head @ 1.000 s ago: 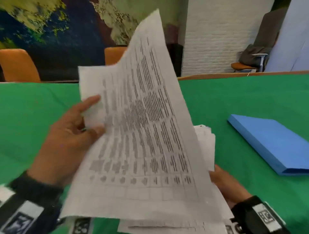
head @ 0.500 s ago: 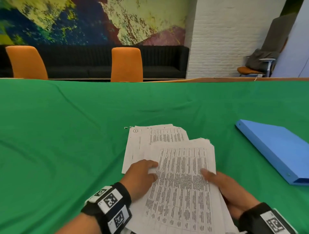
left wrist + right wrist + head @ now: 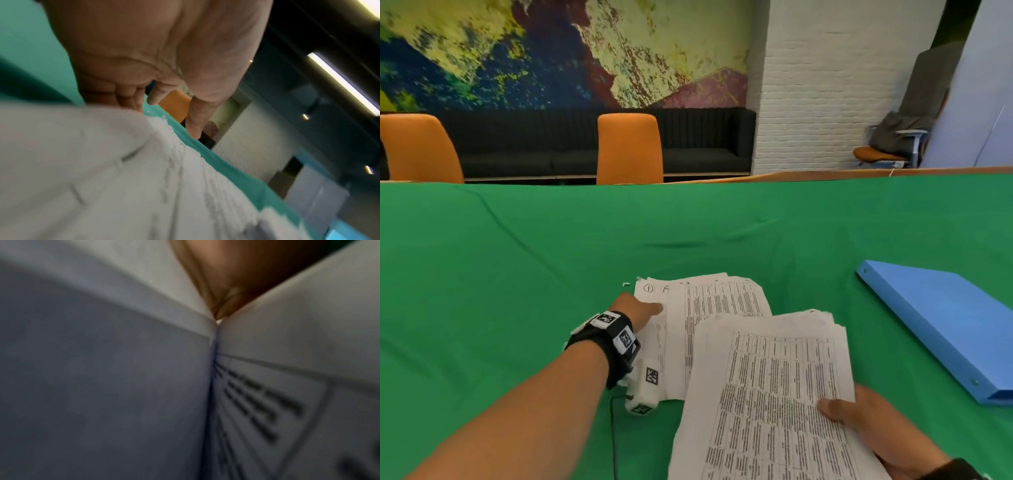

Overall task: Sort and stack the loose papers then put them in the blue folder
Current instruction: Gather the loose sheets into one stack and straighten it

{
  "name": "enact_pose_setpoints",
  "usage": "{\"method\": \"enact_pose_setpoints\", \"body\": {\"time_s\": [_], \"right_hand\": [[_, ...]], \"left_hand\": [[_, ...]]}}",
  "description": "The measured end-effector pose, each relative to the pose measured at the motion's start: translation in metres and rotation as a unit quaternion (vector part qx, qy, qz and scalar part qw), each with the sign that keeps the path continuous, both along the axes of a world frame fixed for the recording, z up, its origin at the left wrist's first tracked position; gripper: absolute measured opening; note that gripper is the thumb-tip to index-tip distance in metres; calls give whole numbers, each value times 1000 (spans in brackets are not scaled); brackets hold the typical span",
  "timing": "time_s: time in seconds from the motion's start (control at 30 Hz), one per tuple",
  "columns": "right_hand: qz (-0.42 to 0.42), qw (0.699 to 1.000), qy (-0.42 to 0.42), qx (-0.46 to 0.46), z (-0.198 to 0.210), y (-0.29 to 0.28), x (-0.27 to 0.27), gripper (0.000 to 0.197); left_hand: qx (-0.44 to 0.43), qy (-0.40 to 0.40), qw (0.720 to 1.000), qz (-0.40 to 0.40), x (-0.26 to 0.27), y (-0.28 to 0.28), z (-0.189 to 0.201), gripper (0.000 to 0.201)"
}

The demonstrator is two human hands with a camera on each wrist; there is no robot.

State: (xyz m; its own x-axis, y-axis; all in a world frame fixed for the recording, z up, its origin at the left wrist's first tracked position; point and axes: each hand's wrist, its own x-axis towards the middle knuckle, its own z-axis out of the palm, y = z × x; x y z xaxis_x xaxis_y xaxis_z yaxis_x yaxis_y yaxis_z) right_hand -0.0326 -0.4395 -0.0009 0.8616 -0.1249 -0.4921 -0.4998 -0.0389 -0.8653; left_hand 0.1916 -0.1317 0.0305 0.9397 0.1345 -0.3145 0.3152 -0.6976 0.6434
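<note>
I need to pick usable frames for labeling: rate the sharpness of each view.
Head view: sharp and evenly lit, print on the stack of papers shows as lines, edges bowed by the wide lens. Left wrist view: motion-smeared, the left hand and loose papers soft. Right wrist view: dim, badly out of focus, paper fills it.

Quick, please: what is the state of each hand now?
Left hand: open, fingers touching flat white printed sheets.
Right hand: gripping thick stack of printed papers.
</note>
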Motion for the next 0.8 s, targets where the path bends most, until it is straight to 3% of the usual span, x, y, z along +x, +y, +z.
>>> {"method": "enact_pose_setpoints", "body": {"time_s": [0.13,0.3,0.47,0.5,0.6,0.67,0.7,0.8], "right_hand": [[6,998,-21,-58,-2,-2,2,18],[8,996,-33,-85,-2,-1,1,17],[12,998,-28,-52,1,-3,1,21],[17,998,-32,-45,2,-3,0,28],[25,998,-35,-42,2,-4,-2,94],[34,998,-45,-30,-2,-9,-3,107],[46,997,-49,-41,4,-6,-4,101],[36,997,-66,-14,21,7,-5,56]], "left_hand": [[-47,-5,999,-9,12,-23,-10,78],[-24,-63,997,-45,3,-44,-18,46],[-73,-133,988,-28,-5,13,14,39],[-93,-150,984,-25,-9,30,25,38],[-187,-182,965,-13,-42,79,71,28],[-265,-175,948,-24,-73,109,102,27],[-301,-174,937,-40,-91,121,115,32],[-389,-162,905,-64,-130,144,136,57]]}}
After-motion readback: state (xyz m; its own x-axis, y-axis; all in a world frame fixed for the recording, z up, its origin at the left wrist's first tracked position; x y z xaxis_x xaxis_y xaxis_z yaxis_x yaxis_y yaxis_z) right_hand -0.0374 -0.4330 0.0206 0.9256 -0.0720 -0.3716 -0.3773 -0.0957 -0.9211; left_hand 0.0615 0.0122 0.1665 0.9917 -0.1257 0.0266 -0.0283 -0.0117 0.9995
